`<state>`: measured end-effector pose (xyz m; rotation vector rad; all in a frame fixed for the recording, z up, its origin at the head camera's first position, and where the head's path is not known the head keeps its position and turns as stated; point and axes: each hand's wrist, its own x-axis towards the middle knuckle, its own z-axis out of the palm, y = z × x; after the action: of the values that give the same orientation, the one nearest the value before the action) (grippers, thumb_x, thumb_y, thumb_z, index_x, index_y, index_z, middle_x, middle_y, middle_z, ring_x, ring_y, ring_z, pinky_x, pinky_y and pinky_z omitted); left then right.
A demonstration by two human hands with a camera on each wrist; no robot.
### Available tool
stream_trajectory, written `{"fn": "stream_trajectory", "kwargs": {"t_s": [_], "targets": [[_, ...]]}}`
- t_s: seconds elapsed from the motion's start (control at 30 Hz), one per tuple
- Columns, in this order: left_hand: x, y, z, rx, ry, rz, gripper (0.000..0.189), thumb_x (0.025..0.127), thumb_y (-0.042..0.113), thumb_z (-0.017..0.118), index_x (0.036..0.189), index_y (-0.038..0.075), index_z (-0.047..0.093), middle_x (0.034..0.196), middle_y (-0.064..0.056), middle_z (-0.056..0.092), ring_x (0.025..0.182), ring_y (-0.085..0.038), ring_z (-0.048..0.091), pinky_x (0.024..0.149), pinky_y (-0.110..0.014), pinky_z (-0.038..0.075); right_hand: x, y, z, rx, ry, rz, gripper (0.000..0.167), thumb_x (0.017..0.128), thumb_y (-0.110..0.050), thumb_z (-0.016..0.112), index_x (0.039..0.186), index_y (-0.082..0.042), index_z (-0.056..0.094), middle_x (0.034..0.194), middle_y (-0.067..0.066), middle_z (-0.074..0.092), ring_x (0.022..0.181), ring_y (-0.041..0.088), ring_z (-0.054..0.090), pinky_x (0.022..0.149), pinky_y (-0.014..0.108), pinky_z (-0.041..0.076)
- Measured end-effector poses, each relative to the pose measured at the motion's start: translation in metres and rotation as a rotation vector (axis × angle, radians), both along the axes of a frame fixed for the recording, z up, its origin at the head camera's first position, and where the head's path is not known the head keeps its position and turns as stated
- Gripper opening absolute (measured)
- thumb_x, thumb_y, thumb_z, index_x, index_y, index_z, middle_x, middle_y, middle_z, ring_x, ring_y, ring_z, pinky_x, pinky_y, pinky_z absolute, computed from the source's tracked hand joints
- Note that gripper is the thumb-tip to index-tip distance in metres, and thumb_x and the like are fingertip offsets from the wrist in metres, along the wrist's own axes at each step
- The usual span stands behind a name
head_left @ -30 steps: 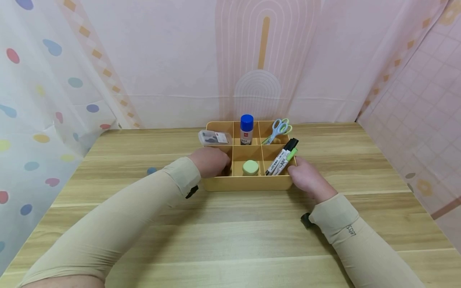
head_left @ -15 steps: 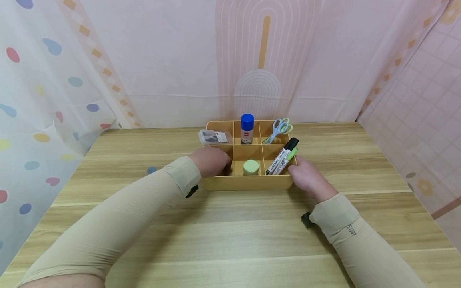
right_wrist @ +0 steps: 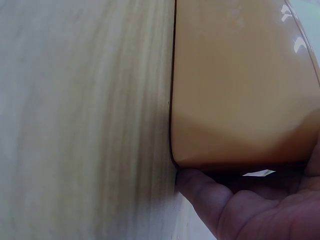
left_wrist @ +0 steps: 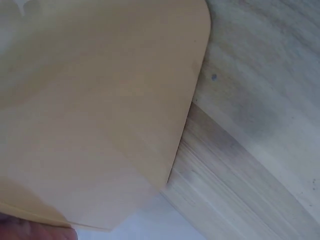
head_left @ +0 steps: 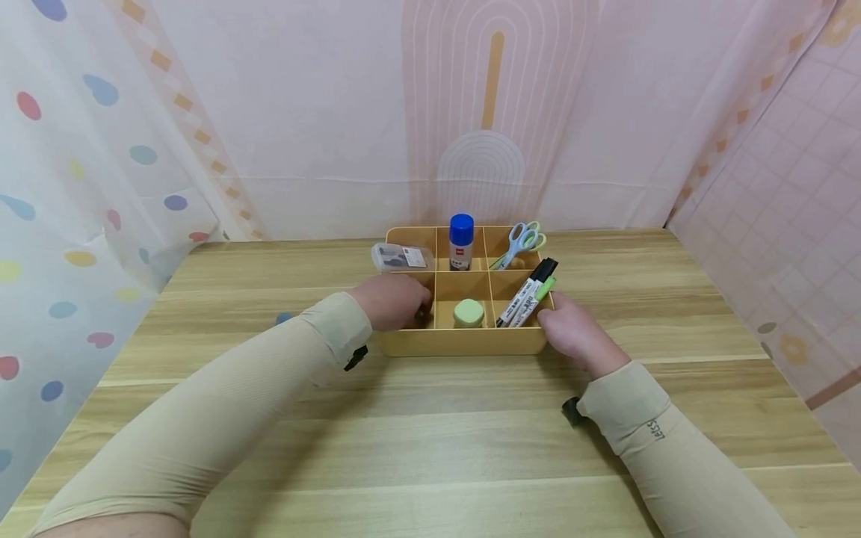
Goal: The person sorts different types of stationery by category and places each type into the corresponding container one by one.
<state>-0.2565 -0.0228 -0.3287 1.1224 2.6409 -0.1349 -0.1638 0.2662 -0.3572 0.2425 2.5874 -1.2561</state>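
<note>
A yellow-orange desk organizer (head_left: 464,343) with several compartments stands on the table in the head view. My left hand (head_left: 390,300) reaches over its left side into the front left compartment. The fingertips are mostly hidden, with something small and dark by them. In the left wrist view, fingers (left_wrist: 35,231) show at the organizer's rim. My right hand (head_left: 575,329) grips the organizer's right side near the front corner; the right wrist view shows a finger (right_wrist: 205,192) against the lower corner. A pale green rounded object (head_left: 468,312) lies in the front middle compartment.
Black and green markers (head_left: 527,295) lean in the front right compartment. Behind stand scissors (head_left: 519,240), a blue-capped glue stick (head_left: 460,243) and a clear plastic case (head_left: 403,257). A blue object (head_left: 283,318) lies left on the table, partly behind the left forearm.
My left hand and forearm have shifted very slightly left. The right hand and the organizer have stayed in place.
</note>
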Motion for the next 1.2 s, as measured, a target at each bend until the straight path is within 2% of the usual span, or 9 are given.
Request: {"fn": "stream_trajectory", "kwargs": {"t_s": [0.13, 0.33, 0.43, 0.77, 1.2], "targets": [[-0.003, -0.002, -0.003, 0.039, -0.009, 0.004, 0.014, 0.102, 0.026, 0.068, 0.106, 0.015, 0.074, 0.095, 0.001, 0.074, 0.086, -0.019, 0.065, 0.089, -0.038, 0.058, 0.000, 0.000, 0.000, 0.000, 0.005, -0.001, 0.060, 0.103, -0.017, 0.035, 0.162, -0.002, 0.036, 0.156, 0.024, 0.048, 0.138, 0.038, 0.045, 0.123, 0.062, 0.034], [-0.007, -0.008, -0.005, 0.156, -0.002, -0.007, 0.015, 0.103, 0.026, 0.063, 0.094, 0.017, 0.070, 0.087, 0.002, 0.068, 0.079, -0.019, 0.060, 0.080, -0.037, 0.053, 0.001, -0.001, 0.001, -0.013, -0.002, 0.004, 0.061, 0.103, -0.016, 0.035, 0.162, -0.003, 0.035, 0.157, 0.023, 0.048, 0.137, 0.038, 0.046, 0.122, 0.062, 0.034], [-0.008, -0.011, -0.006, 0.194, 0.007, -0.007, 0.016, 0.103, 0.028, 0.062, 0.093, 0.019, 0.070, 0.087, 0.003, 0.068, 0.080, -0.019, 0.060, 0.080, -0.037, 0.053, 0.001, -0.001, 0.001, -0.014, -0.002, 0.003, 0.061, 0.103, -0.016, 0.035, 0.162, -0.003, 0.035, 0.156, 0.023, 0.049, 0.136, 0.037, 0.046, 0.122, 0.061, 0.034], [-0.002, -0.020, 0.001, 0.234, 0.003, 0.020, 0.020, 0.105, 0.033, 0.064, 0.112, 0.019, 0.075, 0.106, 0.004, 0.073, 0.093, -0.017, 0.064, 0.093, -0.040, 0.057, 0.001, 0.000, 0.000, 0.003, 0.011, 0.001, 0.061, 0.103, -0.016, 0.035, 0.162, -0.001, 0.035, 0.155, 0.024, 0.049, 0.137, 0.038, 0.046, 0.122, 0.062, 0.034], [0.008, -0.038, 0.005, 0.302, 0.040, 0.018, 0.024, 0.104, 0.029, 0.066, 0.122, 0.016, 0.076, 0.120, 0.000, 0.074, 0.107, -0.020, 0.069, 0.103, -0.044, 0.057, 0.002, -0.004, 0.005, 0.002, 0.002, 0.000, 0.059, 0.104, -0.016, 0.035, 0.161, 0.000, 0.035, 0.153, 0.025, 0.050, 0.135, 0.039, 0.047, 0.121, 0.062, 0.035]]}}
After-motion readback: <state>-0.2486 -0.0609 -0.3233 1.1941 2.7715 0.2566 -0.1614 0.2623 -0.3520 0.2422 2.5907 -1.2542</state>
